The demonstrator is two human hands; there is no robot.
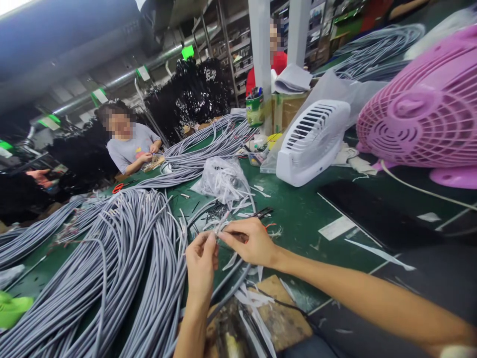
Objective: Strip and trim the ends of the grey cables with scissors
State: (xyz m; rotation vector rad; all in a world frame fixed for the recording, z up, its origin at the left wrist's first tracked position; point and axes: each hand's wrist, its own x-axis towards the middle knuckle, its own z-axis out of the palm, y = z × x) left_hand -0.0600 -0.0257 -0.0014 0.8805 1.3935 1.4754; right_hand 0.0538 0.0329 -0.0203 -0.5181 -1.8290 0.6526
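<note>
My left hand [202, 254] and my right hand [254, 240] meet over the green table, thumbs and fingertips pinched together. Between them is the end of a grey cable [222, 223]; the fine detail at the fingertips is too small to make out. Close behind my fingers lies a clear plastic bag [223, 181] with white strips in it. Left of my left hand, a thick bundle of grey cables [122, 238] spreads across the table, its cut ends pointing away from me. A dark tool [263, 213], partly hidden, lies just beyond my right hand.
A white fan [315, 141] and a pink fan [421, 107] stand at the right. Below my hands is a worn wooden board [283, 311] with white scraps. Red-handled scissors [118, 187] lie farther back, near a seated co-worker [128, 141]. A dark flat panel [372, 214] lies at right.
</note>
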